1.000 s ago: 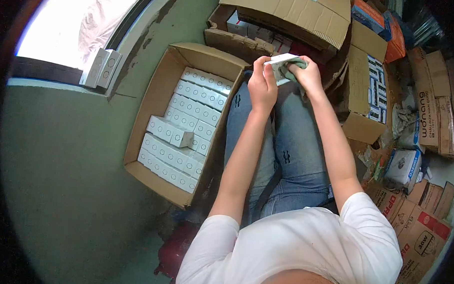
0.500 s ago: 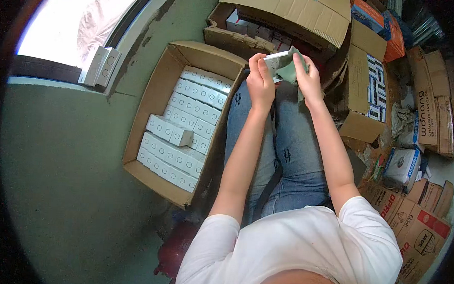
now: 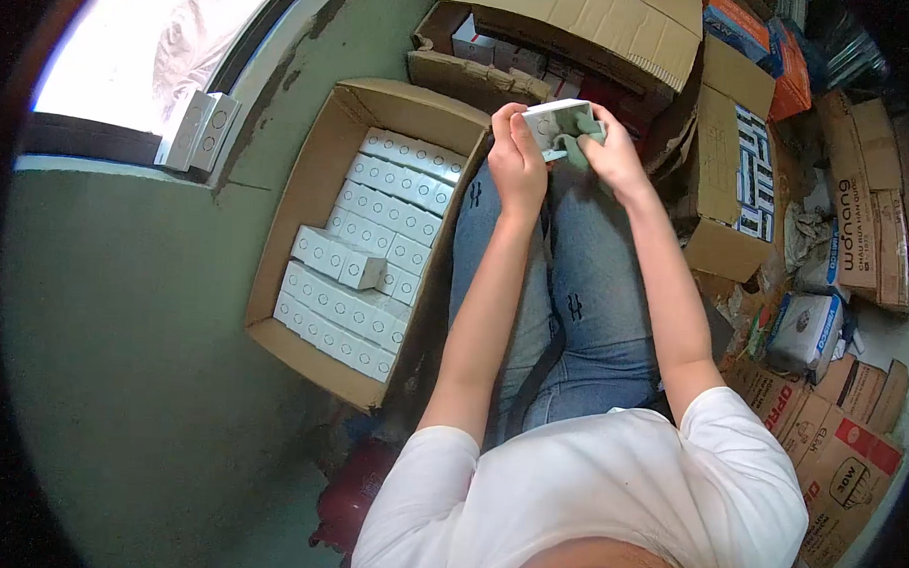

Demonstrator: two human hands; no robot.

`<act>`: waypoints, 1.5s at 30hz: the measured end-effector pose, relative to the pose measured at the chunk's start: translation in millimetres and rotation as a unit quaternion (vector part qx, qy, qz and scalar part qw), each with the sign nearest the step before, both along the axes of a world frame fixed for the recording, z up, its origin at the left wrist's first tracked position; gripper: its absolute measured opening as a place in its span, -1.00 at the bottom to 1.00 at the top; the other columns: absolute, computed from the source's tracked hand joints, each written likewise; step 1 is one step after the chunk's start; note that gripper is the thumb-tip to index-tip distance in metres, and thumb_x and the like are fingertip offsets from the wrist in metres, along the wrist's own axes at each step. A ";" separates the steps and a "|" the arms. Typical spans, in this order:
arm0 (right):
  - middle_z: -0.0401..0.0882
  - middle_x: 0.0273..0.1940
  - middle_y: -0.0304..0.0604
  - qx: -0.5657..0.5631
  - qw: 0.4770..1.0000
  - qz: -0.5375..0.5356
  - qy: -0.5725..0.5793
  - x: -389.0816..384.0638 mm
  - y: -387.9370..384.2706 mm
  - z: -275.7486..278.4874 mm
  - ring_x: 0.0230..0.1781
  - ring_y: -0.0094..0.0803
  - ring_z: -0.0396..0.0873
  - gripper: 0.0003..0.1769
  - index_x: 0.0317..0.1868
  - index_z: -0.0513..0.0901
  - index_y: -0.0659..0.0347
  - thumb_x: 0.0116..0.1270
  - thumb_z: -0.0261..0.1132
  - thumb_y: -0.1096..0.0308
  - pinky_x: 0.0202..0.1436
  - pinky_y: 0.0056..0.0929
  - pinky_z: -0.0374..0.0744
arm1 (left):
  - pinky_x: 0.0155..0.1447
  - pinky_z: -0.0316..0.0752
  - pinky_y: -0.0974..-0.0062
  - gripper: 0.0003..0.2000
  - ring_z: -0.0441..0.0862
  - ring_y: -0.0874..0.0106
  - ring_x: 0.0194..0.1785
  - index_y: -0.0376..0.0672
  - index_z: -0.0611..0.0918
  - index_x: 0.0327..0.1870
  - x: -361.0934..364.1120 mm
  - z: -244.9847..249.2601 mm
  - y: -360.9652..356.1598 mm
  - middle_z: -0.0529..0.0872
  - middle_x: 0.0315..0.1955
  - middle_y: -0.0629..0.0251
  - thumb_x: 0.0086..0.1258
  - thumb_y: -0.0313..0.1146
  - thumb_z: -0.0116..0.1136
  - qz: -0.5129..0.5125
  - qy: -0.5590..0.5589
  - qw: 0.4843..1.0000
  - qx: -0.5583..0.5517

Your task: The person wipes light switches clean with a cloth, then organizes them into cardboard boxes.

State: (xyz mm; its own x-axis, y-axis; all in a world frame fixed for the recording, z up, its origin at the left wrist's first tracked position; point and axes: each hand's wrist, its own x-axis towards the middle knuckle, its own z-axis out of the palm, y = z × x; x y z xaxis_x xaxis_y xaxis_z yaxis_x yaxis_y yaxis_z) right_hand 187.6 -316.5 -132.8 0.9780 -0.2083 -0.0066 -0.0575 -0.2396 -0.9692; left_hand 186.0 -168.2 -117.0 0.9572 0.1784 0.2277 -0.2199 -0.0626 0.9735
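Above my knees, my left hand grips the left side of a white box, an open, hollow-looking piece. My right hand is closed on a green cloth and presses it against the right side of the same box. Some of the cloth hangs between the box and my right fingers. To the left of my legs stands an open cardboard box with rows of white boxes with round marks. One of them sticks out of its row.
Two white boxes stand on the window sill. A torn carton stands beyond my hands. At the right are an open carton of small packs, flattened cardboard and a plastic-wrapped pack. A dark red object lies lower left.
The white box has turned so that its hollow side shows more. My right hand has moved slightly down, and the cloth is now bunched at the box, where before it stood up above it.
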 end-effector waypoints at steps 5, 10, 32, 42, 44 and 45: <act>0.72 -0.08 -0.17 0.020 0.998 -0.039 0.037 2.7 -9.5 3.0 -0.10 -0.48 0.64 -0.60 0.08 0.63 0.33 0.19 0.29 0.57 0.02 -0.48 0.56 | -0.25 0.55 0.39 -0.63 0.66 0.38 -0.35 -0.18 0.51 0.05 -0.2 -5.9 -2.8 0.64 -0.42 0.19 0.67 -0.07 -0.24 -0.034 -0.032 0.999 0.024; 0.73 -0.09 -0.20 0.108 0.991 -0.052 0.061 -3.0 8.9 12.3 -0.12 -0.49 0.65 -0.58 0.05 0.66 0.30 0.15 0.49 0.45 -0.02 -0.49 0.57 | -0.19 0.51 0.43 -0.63 0.61 0.43 -0.32 -0.18 0.50 0.07 -0.6 -2.6 -0.7 0.62 -0.43 0.20 0.67 -0.07 -0.25 -0.001 -0.050 0.999 0.009; 0.71 -0.04 -0.20 0.127 0.982 -0.056 0.129 -14.0 28.1 30.6 -0.12 -0.52 0.64 -0.73 0.03 0.69 0.23 0.36 0.31 0.35 -0.02 -0.49 0.57 | -0.17 0.46 0.45 -0.59 0.54 0.44 -0.30 -0.17 0.50 0.07 -0.3 -4.6 -0.4 0.61 -0.35 0.22 0.68 -0.02 -0.32 -0.012 -0.052 0.998 0.019; 0.66 -0.26 -0.16 0.269 0.948 0.084 0.150 -27.0 12.4 64.1 -0.36 -0.49 0.64 -0.72 0.05 0.55 0.25 0.50 0.16 0.23 -0.32 -0.47 0.63 | 0.10 0.42 0.44 -0.58 0.51 0.44 -0.03 -0.15 0.46 0.13 4.0 -13.2 3.4 0.54 -0.13 0.27 0.70 -0.02 -0.37 0.002 -0.035 0.998 -0.057; 0.67 -0.15 -0.22 0.263 0.949 0.133 0.108 -26.6 3.6 54.4 -0.26 -0.54 0.64 -0.68 0.11 0.56 0.22 0.44 0.28 0.26 -0.24 -0.56 0.60 | 0.20 0.40 0.41 -0.57 0.50 0.42 0.06 -0.13 0.43 0.18 22.3 -34.3 2.2 0.52 -0.05 0.28 0.69 0.01 -0.37 -0.007 -0.075 0.989 -0.128; 0.66 -0.13 -0.24 0.259 0.956 0.096 0.100 -23.2 3.2 44.6 -0.25 -0.56 0.63 -0.67 0.13 0.55 0.20 0.43 0.29 0.27 -0.24 -0.57 0.59 | 0.33 0.33 0.37 -0.53 0.44 0.38 0.19 -0.13 0.38 0.24 20.0 -29.6 6.9 0.49 0.08 0.26 0.67 0.08 -0.35 -0.100 0.058 0.953 -0.281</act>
